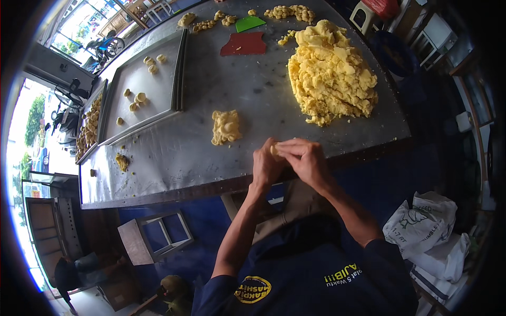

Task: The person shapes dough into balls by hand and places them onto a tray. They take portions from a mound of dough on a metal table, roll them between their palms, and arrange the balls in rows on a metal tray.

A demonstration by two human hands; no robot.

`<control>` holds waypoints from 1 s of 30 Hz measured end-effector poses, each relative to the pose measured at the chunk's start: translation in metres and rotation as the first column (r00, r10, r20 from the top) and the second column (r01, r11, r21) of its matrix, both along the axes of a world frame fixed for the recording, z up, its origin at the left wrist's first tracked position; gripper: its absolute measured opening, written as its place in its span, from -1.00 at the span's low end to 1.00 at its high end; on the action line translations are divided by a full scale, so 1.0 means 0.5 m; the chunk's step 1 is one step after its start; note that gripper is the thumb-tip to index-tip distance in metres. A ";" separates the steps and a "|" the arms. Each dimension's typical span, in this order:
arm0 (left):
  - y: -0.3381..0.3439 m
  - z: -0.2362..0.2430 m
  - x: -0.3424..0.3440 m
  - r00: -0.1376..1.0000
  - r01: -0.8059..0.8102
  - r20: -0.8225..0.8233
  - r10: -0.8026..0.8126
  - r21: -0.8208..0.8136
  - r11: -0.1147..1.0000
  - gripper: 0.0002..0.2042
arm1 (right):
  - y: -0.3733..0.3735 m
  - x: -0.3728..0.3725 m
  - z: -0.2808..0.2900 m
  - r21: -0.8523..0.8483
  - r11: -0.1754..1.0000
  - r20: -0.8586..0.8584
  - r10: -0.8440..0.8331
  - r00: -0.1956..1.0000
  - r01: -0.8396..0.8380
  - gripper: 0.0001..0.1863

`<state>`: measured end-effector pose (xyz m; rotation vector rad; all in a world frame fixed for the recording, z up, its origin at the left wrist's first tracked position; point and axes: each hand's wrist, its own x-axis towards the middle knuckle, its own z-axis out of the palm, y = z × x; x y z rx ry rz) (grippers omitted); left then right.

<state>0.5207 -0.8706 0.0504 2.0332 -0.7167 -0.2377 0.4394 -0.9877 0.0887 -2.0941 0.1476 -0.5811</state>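
Dough piece point(274, 149), small, pale yellow, pinched between left hand point(265, 166) and right hand point(307, 160) grips.

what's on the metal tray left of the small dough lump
The metal tray holds a few small shaped dough pieces, scattered and mostly apart. Whatever lies beneath the tray is hidden.

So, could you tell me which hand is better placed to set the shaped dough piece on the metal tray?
Probably the left hand: the tray lies to the person's left, and both hands, the right hand included, pinch the dough piece.
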 end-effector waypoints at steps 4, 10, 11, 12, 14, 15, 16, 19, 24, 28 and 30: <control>-0.004 -0.020 -0.002 0.999 -0.053 0.005 0.053 -0.058 0.997 -0.68 | 0.018 0.004 0.004 -0.155 0.987 -0.011 -0.047 0.999 0.045 -0.84; 0.011 -0.006 0.017 0.988 0.069 -0.126 -0.093 -0.188 0.980 -0.71 | -0.033 0.020 -0.019 0.455 0.890 -0.129 0.081 0.988 -0.014 -0.60; 0.011 -0.007 0.016 0.984 0.098 -0.126 -0.129 -0.230 0.968 -0.72 | -0.040 0.024 -0.039 0.491 0.871 -0.092 0.069 0.993 -0.016 -0.56; 0.011 -0.010 0.016 0.983 0.106 -0.122 -0.141 -0.252 0.962 -0.72 | -0.050 0.031 -0.048 0.482 0.876 -0.233 0.140 0.962 -0.010 -0.49; 0.012 -0.012 0.018 0.980 0.135 -0.116 -0.161 -0.203 0.970 -0.71 | -0.058 0.047 -0.056 0.339 0.941 -0.297 0.124 0.947 -0.016 -0.50; 0.011 -0.013 0.019 0.979 0.147 -0.116 -0.169 -0.178 0.973 -0.71 | -0.058 0.053 -0.054 0.265 0.964 -0.330 0.112 0.937 -0.022 -0.51; 0.008 -0.013 0.023 0.981 0.180 -0.043 -0.190 -0.170 0.969 -0.71 | -0.058 0.058 -0.052 0.215 0.974 -0.274 0.127 0.953 -0.068 -0.53; 0.002 -0.010 0.016 0.984 0.179 0.018 -0.178 -0.127 0.976 -0.79 | -0.064 0.050 -0.028 -0.014 0.990 -0.160 0.139 0.977 -0.143 -0.57; -0.004 -0.004 0.015 0.999 0.007 -0.050 -0.019 -0.235 0.972 -0.70 | -0.182 0.070 -0.026 -0.628 0.778 -0.154 -0.144 0.978 0.016 -0.48; 0.015 -0.020 0.023 0.983 0.044 -0.172 -0.063 -0.110 0.993 -0.65 | -0.231 0.063 -0.066 -0.664 0.747 -0.189 -0.128 0.974 -0.031 -0.50; 0.018 -0.028 0.020 0.980 -0.005 -0.191 -0.059 -0.318 0.948 -0.65 | -0.218 0.065 -0.060 -0.625 0.778 -0.289 -0.151 0.945 -0.067 -0.54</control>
